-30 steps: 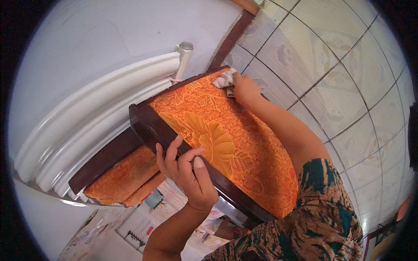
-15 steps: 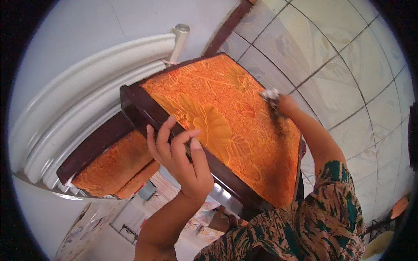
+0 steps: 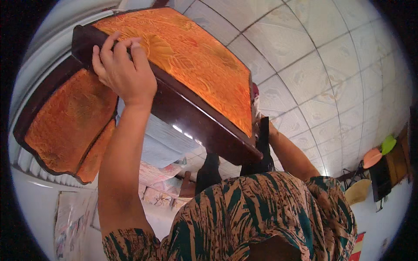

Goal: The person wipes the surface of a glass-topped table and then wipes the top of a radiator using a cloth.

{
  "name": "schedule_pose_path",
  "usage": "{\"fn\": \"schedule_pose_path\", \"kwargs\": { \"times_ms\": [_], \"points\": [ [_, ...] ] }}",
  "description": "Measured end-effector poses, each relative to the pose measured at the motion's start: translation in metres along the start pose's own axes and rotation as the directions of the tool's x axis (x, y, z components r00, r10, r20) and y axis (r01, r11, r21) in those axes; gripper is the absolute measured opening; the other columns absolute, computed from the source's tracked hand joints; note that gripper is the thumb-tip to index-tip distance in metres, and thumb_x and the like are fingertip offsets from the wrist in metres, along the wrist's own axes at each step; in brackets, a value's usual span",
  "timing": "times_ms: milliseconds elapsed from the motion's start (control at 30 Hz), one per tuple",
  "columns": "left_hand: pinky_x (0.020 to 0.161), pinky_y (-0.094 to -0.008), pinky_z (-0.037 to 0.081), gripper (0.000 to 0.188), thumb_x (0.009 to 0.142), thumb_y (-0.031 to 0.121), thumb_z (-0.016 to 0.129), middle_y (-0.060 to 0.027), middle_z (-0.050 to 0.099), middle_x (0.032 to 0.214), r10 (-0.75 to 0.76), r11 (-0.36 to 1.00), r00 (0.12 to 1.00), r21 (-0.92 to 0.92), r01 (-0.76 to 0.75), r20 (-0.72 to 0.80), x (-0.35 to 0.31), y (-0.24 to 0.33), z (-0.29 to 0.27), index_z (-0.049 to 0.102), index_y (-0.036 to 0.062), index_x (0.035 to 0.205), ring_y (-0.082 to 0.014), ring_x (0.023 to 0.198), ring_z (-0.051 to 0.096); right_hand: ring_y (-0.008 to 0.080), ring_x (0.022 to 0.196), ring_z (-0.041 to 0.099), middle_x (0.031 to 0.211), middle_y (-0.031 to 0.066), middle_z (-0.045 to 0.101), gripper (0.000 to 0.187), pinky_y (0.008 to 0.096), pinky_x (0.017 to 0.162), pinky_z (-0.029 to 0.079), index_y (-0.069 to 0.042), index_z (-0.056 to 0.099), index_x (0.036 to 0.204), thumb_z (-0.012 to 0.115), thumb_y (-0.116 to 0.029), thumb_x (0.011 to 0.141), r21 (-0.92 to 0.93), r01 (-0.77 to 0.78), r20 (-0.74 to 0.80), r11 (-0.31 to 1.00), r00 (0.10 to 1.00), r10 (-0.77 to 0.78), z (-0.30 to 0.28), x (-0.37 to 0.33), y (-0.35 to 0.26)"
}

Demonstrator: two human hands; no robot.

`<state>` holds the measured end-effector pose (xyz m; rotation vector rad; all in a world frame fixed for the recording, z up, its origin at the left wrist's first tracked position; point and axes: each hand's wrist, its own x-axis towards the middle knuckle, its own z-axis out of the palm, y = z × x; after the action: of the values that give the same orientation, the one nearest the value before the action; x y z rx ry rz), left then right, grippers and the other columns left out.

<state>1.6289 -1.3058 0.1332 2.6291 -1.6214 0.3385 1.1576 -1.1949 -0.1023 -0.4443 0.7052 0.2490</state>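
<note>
A dark wood furniture piece (image 3: 187, 117) with an orange panel (image 3: 204, 65) of raised flower patterns stands in front of me, slanting from upper left to lower centre. On its upper left edge rests my left hand (image 3: 126, 78), fingers spread and lightly bent over the dark frame. My right hand (image 3: 271, 127) reaches down beyond the panel's right end and is partly hidden there. A whitish cloth (image 3: 256, 104) shows at that hand, against the dark edge. How the right fingers lie on the cloth is mostly out of sight.
A second orange panel (image 3: 69, 126) in a dark frame stands at the left by white ribbed moulding (image 3: 26, 154). Pale tiles (image 3: 305, 74) spread across the right. Light blue fabric (image 3: 165, 139) lies beneath the furniture piece. Hanging things, including an orange oval (image 3: 372, 158), are at far right.
My right hand has moved with the cloth from the top of the orange panel down to its right end. My left hand stays on the frame; the view has shifted.
</note>
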Motion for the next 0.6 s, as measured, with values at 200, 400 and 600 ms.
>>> {"fn": "schedule_pose_path", "kwargs": {
  "times_ms": [200, 400, 600],
  "points": [
    [0.110, -0.0439, 0.025, 0.022, 0.091, 0.028, 0.051, -0.0039, 0.060, 0.117, -0.068, 0.993, 0.995, 0.095, 0.075, -0.066, -0.016, -0.010, 0.009, 0.071, 0.0189, 0.090, -0.0211, 0.120, 0.046, 0.0180, 0.069, 0.063, 0.083, 0.0095, 0.065, 0.026, 0.0292, 0.060, 0.050, 0.001, 0.065, 0.095, 0.061, -0.021, 0.082, 0.572, -0.003, -0.402, 0.820, 0.871, 0.284, 0.116, -0.090, -0.076],
    [0.110, -0.0442, 0.024, 0.030, 0.091, 0.035, 0.045, -0.0003, 0.060, 0.121, -0.068, 0.988, 0.998, 0.135, 0.070, -0.020, -0.013, -0.031, 0.036, 0.070, 0.0230, 0.100, -0.0229, 0.124, 0.044, 0.0137, 0.074, 0.058, 0.083, 0.0048, 0.060, 0.017, 0.0284, 0.064, 0.048, -0.004, 0.061, 0.097, 0.061, -0.014, 0.083, 0.076, 0.185, -0.603, 0.980, 0.791, -0.103, 0.170, -0.124, -0.081],
    [0.108, -0.0486, 0.025, 0.040, 0.090, 0.043, 0.042, 0.0006, 0.053, 0.133, -0.080, 0.985, 0.992, 0.161, 0.064, 0.098, 0.001, -0.032, 0.056, 0.067, 0.0236, 0.114, -0.0313, 0.131, 0.034, 0.0230, 0.089, 0.061, 0.099, 0.0090, 0.064, 0.027, 0.0333, 0.081, 0.048, 0.000, 0.060, 0.110, 0.052, -0.011, 0.086, 0.410, 0.582, -0.656, 0.702, 0.723, -0.216, 0.150, -0.033, -0.055]
  ]
}}
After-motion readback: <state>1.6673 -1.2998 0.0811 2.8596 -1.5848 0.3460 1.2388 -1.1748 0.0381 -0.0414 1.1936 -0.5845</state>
